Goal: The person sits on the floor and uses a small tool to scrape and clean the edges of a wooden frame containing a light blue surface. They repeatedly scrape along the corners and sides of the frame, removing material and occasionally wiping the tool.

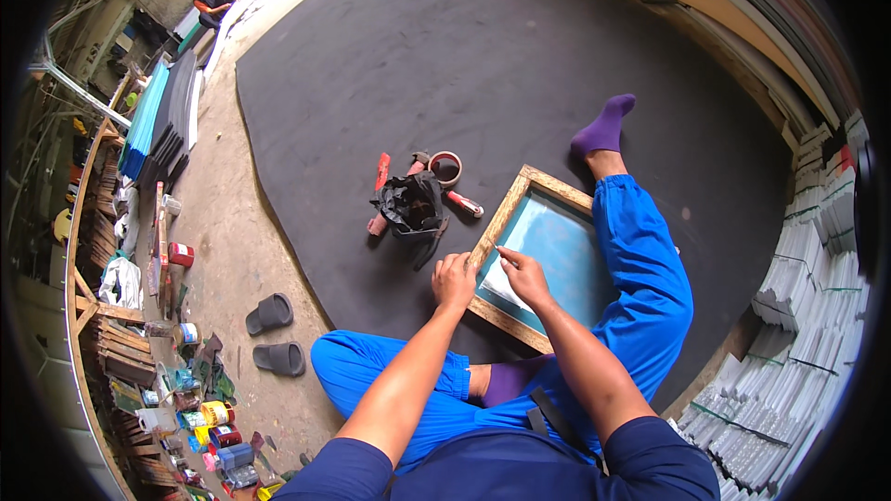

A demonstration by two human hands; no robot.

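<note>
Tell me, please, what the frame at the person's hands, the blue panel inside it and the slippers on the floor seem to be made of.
Frame: wood, apparently unvarnished, from its tan colour and dark, grain-like streaks.
Blue panel: possibly stretched mesh or thin sheet, smooth-looking; no weave discernible.
Slippers: probably rubber or foam, matte dark grey and moulded-looking.

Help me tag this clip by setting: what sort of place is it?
Probably a workshop: colourful containers cluster at lower left, strapped white stacks stand along the right, and the left hand touches a wooden frame.
</note>
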